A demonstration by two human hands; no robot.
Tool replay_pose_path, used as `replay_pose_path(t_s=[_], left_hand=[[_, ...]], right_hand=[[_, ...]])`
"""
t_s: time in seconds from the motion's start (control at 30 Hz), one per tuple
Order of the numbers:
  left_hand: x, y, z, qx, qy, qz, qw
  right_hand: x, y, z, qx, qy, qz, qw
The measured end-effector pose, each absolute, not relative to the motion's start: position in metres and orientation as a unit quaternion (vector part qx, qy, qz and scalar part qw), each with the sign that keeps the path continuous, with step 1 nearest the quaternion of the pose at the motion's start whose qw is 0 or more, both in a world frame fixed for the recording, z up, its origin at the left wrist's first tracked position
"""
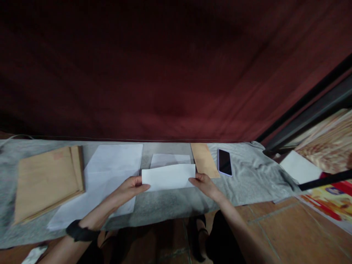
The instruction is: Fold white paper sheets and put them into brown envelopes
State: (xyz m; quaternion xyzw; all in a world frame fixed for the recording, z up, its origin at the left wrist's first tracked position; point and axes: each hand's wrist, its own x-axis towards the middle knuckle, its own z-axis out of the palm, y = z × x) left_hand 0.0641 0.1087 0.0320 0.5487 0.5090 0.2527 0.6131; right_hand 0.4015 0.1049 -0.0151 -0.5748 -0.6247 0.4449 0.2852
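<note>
A folded white sheet of paper (168, 178) is stretched level between my two hands, above the grey cloth. My left hand (134, 185) pinches its left end, thumb on top. At the right end, my right hand (204, 183) grips it the same way. Just behind it lies another white piece of paper (170, 159), partly covered by the held one. Larger white sheets (112, 161) are spread to the left, under my left forearm. A narrow brown envelope (205, 159) rests beyond my right hand.
A stack of brown envelopes (46, 179) lies at the far left. A phone (224, 162) sits on the grey cloth (253, 176) at right. Dark red fabric (176, 73) hangs behind. A dark metal frame (302, 117) and a colourful box (332, 201) stand at right.
</note>
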Motion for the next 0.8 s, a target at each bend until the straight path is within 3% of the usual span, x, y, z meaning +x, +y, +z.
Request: replay_pose_path(t_s=[0.17,0.53,0.8], left_hand=[[0.074,0.116,0.020,0.509,0.555,0.296,0.588],[0.091,0.149,-0.016,0.562,0.632,0.336,0.414],[0.090,0.149,-0.013,0.566,0.628,0.301,0.440]], right_hand=[[0.387,0.112,-0.016,-0.632,-0.613,0.370,0.297],[0.371,0.122,-0.013,-0.742,-0.648,0.138,0.104],[0.364,0.128,-0.005,-0.756,-0.641,0.117,0.067]])
